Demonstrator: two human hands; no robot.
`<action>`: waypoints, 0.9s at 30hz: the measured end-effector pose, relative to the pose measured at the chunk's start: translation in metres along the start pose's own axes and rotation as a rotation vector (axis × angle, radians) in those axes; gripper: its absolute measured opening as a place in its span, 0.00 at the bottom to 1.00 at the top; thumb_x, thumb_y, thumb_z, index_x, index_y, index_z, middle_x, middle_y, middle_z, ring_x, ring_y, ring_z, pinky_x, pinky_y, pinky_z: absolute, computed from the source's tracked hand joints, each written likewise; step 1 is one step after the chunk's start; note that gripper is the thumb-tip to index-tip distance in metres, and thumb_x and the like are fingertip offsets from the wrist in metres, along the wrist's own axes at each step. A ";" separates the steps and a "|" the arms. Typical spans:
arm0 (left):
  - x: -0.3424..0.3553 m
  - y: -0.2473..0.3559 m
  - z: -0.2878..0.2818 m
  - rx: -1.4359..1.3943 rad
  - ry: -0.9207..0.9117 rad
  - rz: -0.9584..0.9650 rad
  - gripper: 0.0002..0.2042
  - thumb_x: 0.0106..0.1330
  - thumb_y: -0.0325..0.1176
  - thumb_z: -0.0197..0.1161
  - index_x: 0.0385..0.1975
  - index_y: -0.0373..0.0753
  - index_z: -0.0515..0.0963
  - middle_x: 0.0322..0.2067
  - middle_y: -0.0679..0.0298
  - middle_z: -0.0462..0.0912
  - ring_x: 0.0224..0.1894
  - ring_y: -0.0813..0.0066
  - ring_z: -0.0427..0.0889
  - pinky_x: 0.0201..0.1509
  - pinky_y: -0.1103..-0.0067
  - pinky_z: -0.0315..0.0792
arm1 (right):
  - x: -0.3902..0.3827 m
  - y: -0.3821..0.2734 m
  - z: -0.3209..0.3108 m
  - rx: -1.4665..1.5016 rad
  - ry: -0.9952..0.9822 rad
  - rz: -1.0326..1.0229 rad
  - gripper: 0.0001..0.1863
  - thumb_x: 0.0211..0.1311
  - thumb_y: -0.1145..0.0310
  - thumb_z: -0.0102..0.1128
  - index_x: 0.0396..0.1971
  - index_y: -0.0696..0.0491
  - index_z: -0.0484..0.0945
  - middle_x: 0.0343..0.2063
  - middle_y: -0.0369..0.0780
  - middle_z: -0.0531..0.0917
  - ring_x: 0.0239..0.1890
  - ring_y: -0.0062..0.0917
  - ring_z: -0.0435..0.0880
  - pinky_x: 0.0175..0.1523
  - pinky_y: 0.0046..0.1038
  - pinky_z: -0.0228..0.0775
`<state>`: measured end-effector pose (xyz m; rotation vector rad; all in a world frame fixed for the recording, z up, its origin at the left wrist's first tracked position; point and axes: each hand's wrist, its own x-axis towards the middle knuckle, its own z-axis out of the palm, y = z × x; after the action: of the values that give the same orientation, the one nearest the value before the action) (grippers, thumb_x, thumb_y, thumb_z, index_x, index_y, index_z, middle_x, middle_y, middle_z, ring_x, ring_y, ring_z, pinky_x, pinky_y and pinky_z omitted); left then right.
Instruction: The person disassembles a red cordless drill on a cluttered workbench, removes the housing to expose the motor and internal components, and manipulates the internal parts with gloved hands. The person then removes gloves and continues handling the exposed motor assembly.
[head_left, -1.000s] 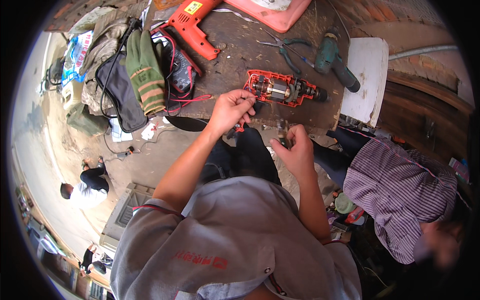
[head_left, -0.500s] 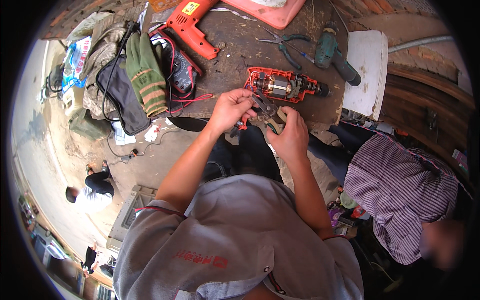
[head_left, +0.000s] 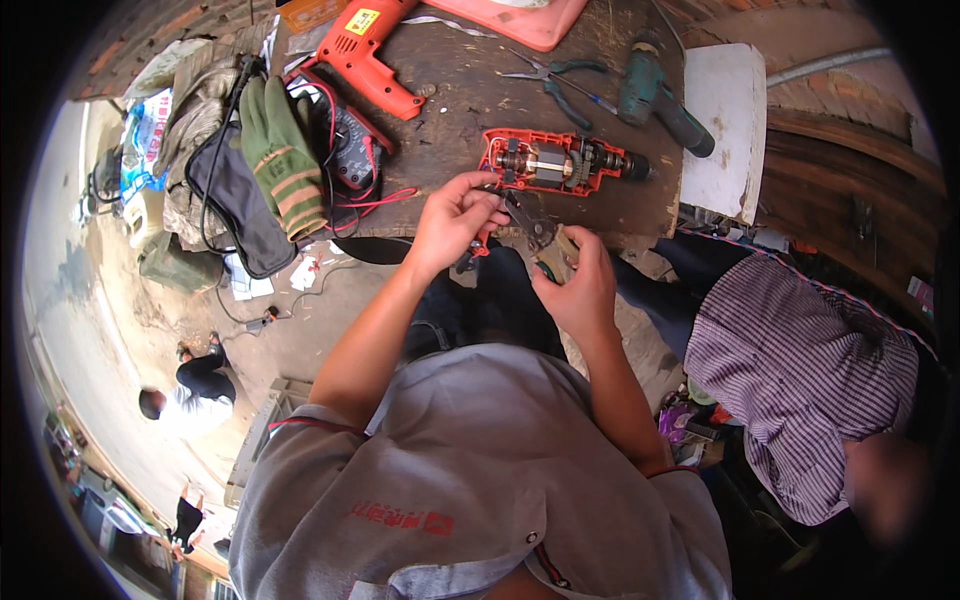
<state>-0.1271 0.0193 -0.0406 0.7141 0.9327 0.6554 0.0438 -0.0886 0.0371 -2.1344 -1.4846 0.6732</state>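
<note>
At the bench's near edge, my left hand (head_left: 452, 222) is closed, its thumb and forefinger pinched on something too small to make out. My right hand (head_left: 580, 275) grips the pliers (head_left: 541, 234) by tan-and-green handles, and their dark jaws reach the left fingertips. Just beyond the hands lies an opened orange-red power drill (head_left: 548, 166), its motor, gears and black chuck exposed. A red piece with a black part (head_left: 480, 246) hangs under my left hand; how it joins the drill is hidden.
Left on the bench are a whole orange drill (head_left: 366, 58), a multimeter (head_left: 355, 150) with red leads and green gloves (head_left: 275, 150). Long-nose pliers (head_left: 560, 80), a green cordless drill (head_left: 655, 98) and a white board (head_left: 725, 130) lie right. A person in a checked shirt (head_left: 790, 370) is close by.
The view has shifted slightly, so the bench things sit a little further left and up. The pliers' handles have tilted slightly nearer me in my right hand; the left hand keeps its pinch.
</note>
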 end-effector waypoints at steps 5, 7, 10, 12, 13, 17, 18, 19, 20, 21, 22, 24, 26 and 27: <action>-0.033 0.006 -0.004 -0.172 -0.218 -0.308 0.13 0.78 0.36 0.60 0.50 0.33 0.79 0.38 0.56 0.88 0.33 0.73 0.89 0.36 0.82 0.83 | -0.024 0.002 -0.016 -0.018 0.003 -0.146 0.33 0.43 0.72 0.77 0.53 0.55 0.73 0.45 0.48 0.81 0.50 0.48 0.81 0.54 0.44 0.73; -0.037 0.010 -0.008 -0.337 -0.364 -0.516 0.14 0.77 0.40 0.61 0.49 0.35 0.81 0.39 0.56 0.88 0.33 0.71 0.90 0.33 0.81 0.84 | -0.031 0.005 -0.020 -0.023 -0.018 -0.170 0.34 0.42 0.73 0.77 0.53 0.55 0.73 0.46 0.48 0.82 0.49 0.48 0.81 0.55 0.44 0.73; -0.035 0.001 -0.017 -0.338 -0.448 -0.542 0.12 0.76 0.37 0.63 0.48 0.35 0.81 0.40 0.57 0.89 0.35 0.70 0.91 0.33 0.82 0.84 | -0.041 0.007 -0.032 -0.030 -0.108 -0.122 0.34 0.42 0.73 0.77 0.53 0.55 0.73 0.47 0.47 0.82 0.50 0.47 0.81 0.56 0.44 0.73; -0.031 -0.004 -0.016 -0.270 -0.449 -0.558 0.11 0.74 0.34 0.65 0.50 0.35 0.82 0.42 0.58 0.89 0.38 0.69 0.91 0.37 0.80 0.85 | -0.046 0.009 -0.040 -0.047 -0.157 -0.086 0.34 0.42 0.72 0.77 0.53 0.55 0.73 0.47 0.47 0.82 0.51 0.46 0.81 0.56 0.44 0.73; -0.030 -0.004 -0.009 -0.227 -0.444 -0.579 0.11 0.74 0.32 0.65 0.50 0.35 0.82 0.42 0.59 0.89 0.38 0.69 0.91 0.38 0.79 0.85 | -0.050 0.011 -0.043 -0.063 -0.163 -0.050 0.34 0.42 0.72 0.77 0.53 0.54 0.73 0.47 0.47 0.82 0.51 0.47 0.81 0.57 0.44 0.73; -0.027 -0.015 0.016 -0.177 -0.558 -0.604 0.11 0.73 0.26 0.63 0.52 0.33 0.82 0.44 0.58 0.88 0.40 0.70 0.91 0.43 0.78 0.85 | -0.068 0.017 -0.057 -0.116 -0.167 0.079 0.33 0.44 0.71 0.77 0.54 0.54 0.73 0.48 0.48 0.82 0.53 0.47 0.81 0.58 0.44 0.73; -0.026 -0.020 0.026 -0.158 -0.605 -0.607 0.11 0.73 0.26 0.62 0.52 0.33 0.82 0.44 0.58 0.88 0.40 0.70 0.91 0.43 0.78 0.86 | -0.074 0.019 -0.061 -0.129 -0.160 0.115 0.33 0.45 0.71 0.77 0.54 0.54 0.72 0.49 0.48 0.81 0.54 0.47 0.81 0.58 0.44 0.73; -0.026 -0.024 0.035 -0.096 -0.621 -0.587 0.11 0.73 0.26 0.62 0.51 0.33 0.83 0.44 0.58 0.89 0.40 0.72 0.90 0.44 0.78 0.84 | -0.080 0.022 -0.065 -0.108 -0.168 0.184 0.33 0.45 0.71 0.77 0.54 0.55 0.72 0.48 0.48 0.82 0.53 0.46 0.81 0.57 0.43 0.73; -0.026 -0.029 0.045 -0.056 -0.627 -0.564 0.10 0.72 0.26 0.63 0.51 0.33 0.83 0.43 0.59 0.89 0.39 0.73 0.90 0.43 0.78 0.84 | -0.086 0.025 -0.069 -0.086 -0.176 0.253 0.32 0.46 0.71 0.76 0.53 0.55 0.72 0.47 0.48 0.82 0.52 0.45 0.82 0.57 0.42 0.74; -0.026 -0.034 0.054 -0.016 -0.636 -0.544 0.11 0.72 0.27 0.64 0.50 0.33 0.83 0.42 0.60 0.89 0.39 0.73 0.90 0.43 0.79 0.83 | -0.092 0.026 -0.073 -0.064 -0.182 0.326 0.31 0.47 0.71 0.76 0.53 0.55 0.72 0.47 0.48 0.82 0.51 0.44 0.83 0.57 0.41 0.74; -0.027 -0.037 0.064 0.017 -0.638 -0.522 0.11 0.71 0.27 0.64 0.50 0.34 0.83 0.41 0.60 0.89 0.38 0.74 0.90 0.42 0.79 0.83 | -0.096 0.028 -0.078 -0.011 -0.199 0.408 0.31 0.48 0.71 0.75 0.53 0.55 0.72 0.46 0.47 0.83 0.50 0.43 0.83 0.56 0.40 0.75; -0.027 -0.041 0.082 0.065 -0.648 -0.562 0.10 0.69 0.29 0.65 0.47 0.35 0.84 0.39 0.62 0.90 0.37 0.74 0.89 0.40 0.80 0.82 | -0.104 0.030 -0.086 0.099 -0.233 0.574 0.29 0.50 0.70 0.74 0.52 0.56 0.72 0.43 0.46 0.83 0.47 0.40 0.85 0.54 0.38 0.75; -0.025 -0.050 0.095 0.109 -0.656 -0.609 0.10 0.68 0.30 0.65 0.45 0.36 0.84 0.38 0.63 0.90 0.37 0.75 0.89 0.39 0.80 0.81 | -0.114 0.038 -0.089 0.097 -0.218 0.563 0.27 0.51 0.72 0.73 0.51 0.56 0.71 0.39 0.43 0.84 0.42 0.31 0.85 0.51 0.32 0.76; -0.026 -0.055 0.099 0.096 -0.651 -0.618 0.10 0.67 0.33 0.65 0.43 0.37 0.84 0.36 0.64 0.90 0.35 0.75 0.89 0.37 0.80 0.80 | -0.117 0.039 -0.091 0.124 -0.221 0.591 0.27 0.52 0.73 0.73 0.51 0.56 0.71 0.39 0.42 0.83 0.42 0.29 0.84 0.50 0.31 0.75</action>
<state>-0.0414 -0.0585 -0.0305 0.6179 0.5261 -0.1738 0.0936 -0.2198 0.1001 -2.4690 -0.8579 1.2012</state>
